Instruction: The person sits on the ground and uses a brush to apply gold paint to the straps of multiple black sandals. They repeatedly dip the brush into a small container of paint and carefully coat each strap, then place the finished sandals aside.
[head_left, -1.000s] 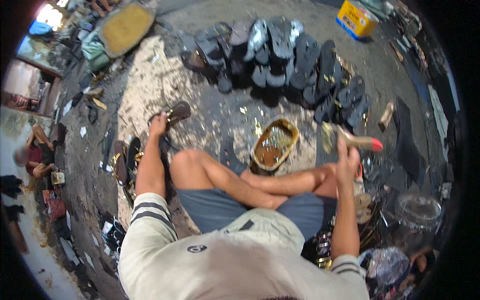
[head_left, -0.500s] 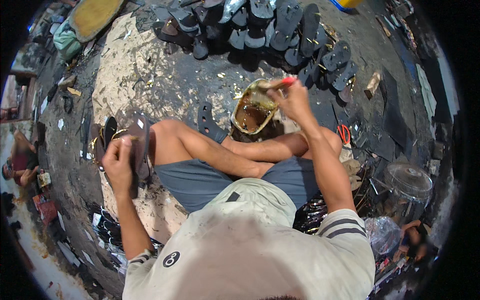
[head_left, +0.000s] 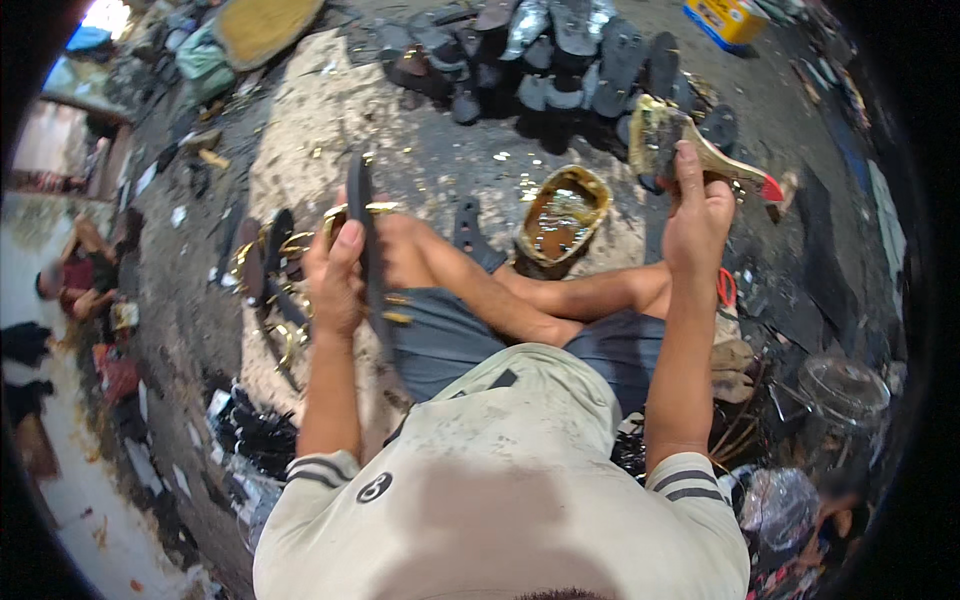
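Holding sandal (head_left: 371, 245), brush (head_left: 656, 140); scraps (head_left: 179, 216) litter dark floor (head_left: 188, 350).

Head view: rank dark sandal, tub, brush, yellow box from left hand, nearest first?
1. dark sandal: held in the left hand
2. tub: on the floor, ahead and right
3. brush: farther right, in the right hand
4. yellow box: far upper right

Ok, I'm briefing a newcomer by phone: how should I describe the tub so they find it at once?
Find the seated person's crossed legs near the middle of the picture. Just beyond them, right of a dark shoe with holes, sits an open, rounded tub. Unlike the footwear nearby, it has a yellowish rim and holds shiny brown liquid.
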